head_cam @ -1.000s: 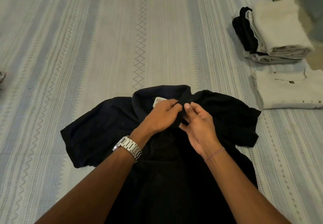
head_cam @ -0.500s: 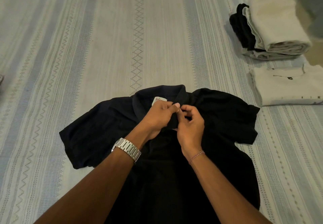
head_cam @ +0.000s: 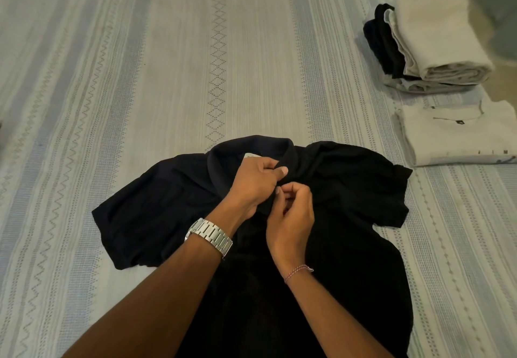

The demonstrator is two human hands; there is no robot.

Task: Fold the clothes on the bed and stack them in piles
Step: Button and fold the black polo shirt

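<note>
A black polo shirt [head_cam: 156, 206] lies front up on the striped bedspread [head_cam: 167, 64], collar pointing away from me and both short sleeves spread out. My left hand [head_cam: 253, 181] pinches the placket just below the collar, thumb on top. My right hand [head_cam: 292, 212] has its fingers curled and pinches the same strip of fabric right beside the left. A white label shows inside the collar above my left hand. What lies between my fingertips is hidden.
A stack of folded clothes [head_cam: 436, 44], black and pale pieces with a white towel on top, sits at the far right. A folded white shirt [head_cam: 453, 134] lies in front of it near the bed's right edge. Bare bedspread stretches to the left.
My right hand has slid down and curled tighter against the placket. My left hand stays at the collar. The shirt has not shifted.
</note>
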